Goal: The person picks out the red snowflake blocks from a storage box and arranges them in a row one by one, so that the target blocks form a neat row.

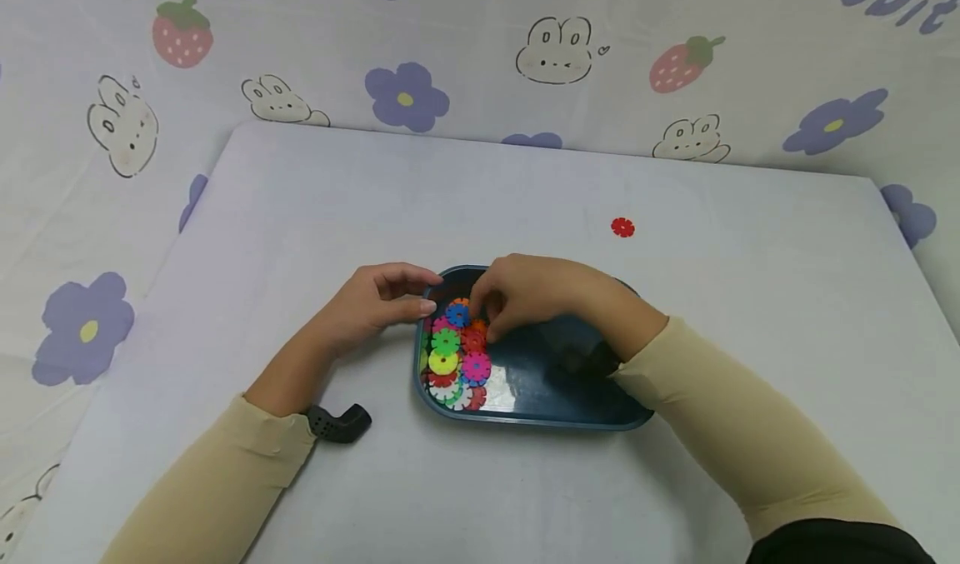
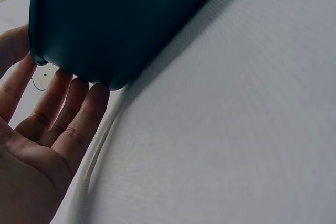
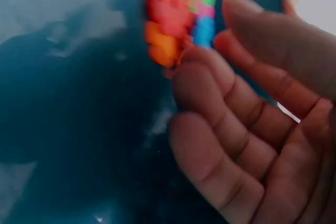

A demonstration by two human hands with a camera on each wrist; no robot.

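A dark teal tray [image 1: 555, 381] stands on the white table, with several colourful notched plastic discs [image 1: 446, 341] heaped along its left end. My left hand [image 1: 363, 306] rests at that end, thumb and forefinger at the rim; in the left wrist view its other fingers [image 2: 86, 121] lie fairly straight against the outer wall. My right hand [image 1: 528, 289] reaches into the tray from the right, over the discs. Its loosely bent fingers [image 3: 197, 140] are right at the red and orange discs [image 3: 170, 11], and a gap shows between thumb and forefinger.
A single red disc [image 1: 622, 227] lies on the table beyond the tray's right side. On the left wrist sits a black device [image 1: 341, 424]. A printed cloth [image 1: 480, 56] with rabbits, strawberries and flowers hangs behind the table's back edge.
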